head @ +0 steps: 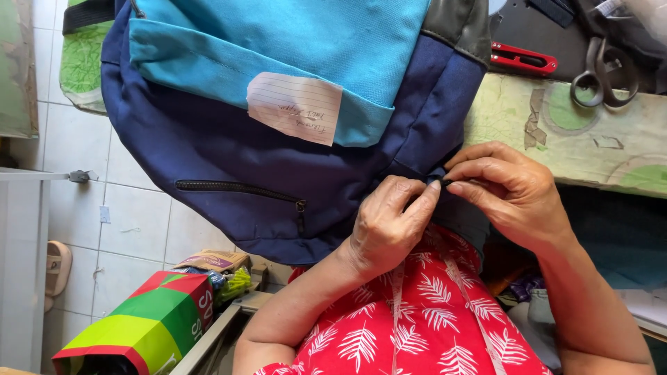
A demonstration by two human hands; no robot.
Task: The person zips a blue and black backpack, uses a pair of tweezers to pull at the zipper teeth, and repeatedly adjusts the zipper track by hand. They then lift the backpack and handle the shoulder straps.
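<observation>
Right of centre, your left hand (385,222) and right hand (504,191) pinch the navy-and-turquoise fabric backpack's (292,132) seam; keep it taut.

Your left hand (385,226) comes up from below on a bent, bare forearm, its knuckles toward you and its fingers curled into a pinching grip at the top. Your right hand (507,191) reaches in from the other side, wrist bent, thumb and forefinger pressed together. The two grips meet fingertip to fingertip, touching.
</observation>
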